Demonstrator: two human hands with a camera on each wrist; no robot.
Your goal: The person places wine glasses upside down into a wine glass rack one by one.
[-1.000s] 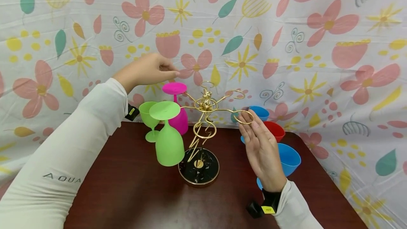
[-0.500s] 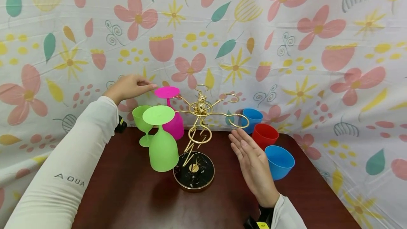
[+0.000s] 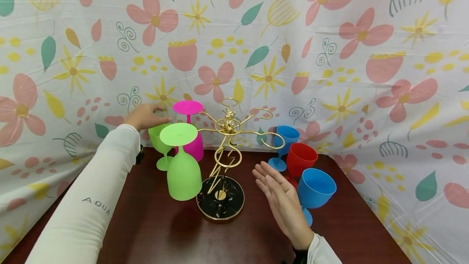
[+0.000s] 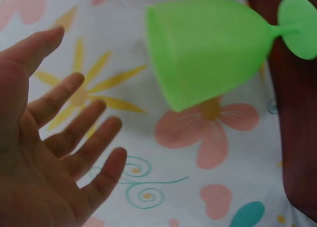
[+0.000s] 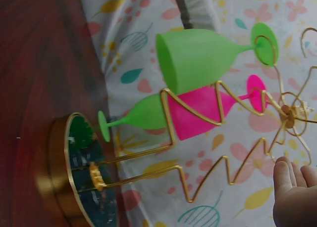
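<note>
My left hand (image 3: 144, 116) hovers just above an upright green goblet (image 3: 159, 144) behind the rack's left side. In the left wrist view its fingers are spread and bent a little, apart from the goblet's rim. A gold wire rack (image 3: 228, 127) on a round black base (image 3: 220, 199) holds another green goblet (image 3: 184, 176) and a pink goblet (image 3: 194, 148) upside down by their feet. My right hand (image 3: 283, 203) is held palm inward with straight fingers, right of the base, touching nothing. The right wrist view shows only part of that hand.
Upright on the right stand a blue goblet (image 3: 287, 135) at the back, a red goblet (image 3: 301, 159) and a nearer blue goblet (image 3: 316, 188). A flowered cloth (image 3: 234, 23) hangs behind the dark wooden table (image 3: 234, 239). Gold rings stick out from the rack's right side.
My left hand has left the pink goblet's foot and come down leftward to the upright green goblet. My right hand has dropped away from a rack ring. The camera view has shifted slightly.
</note>
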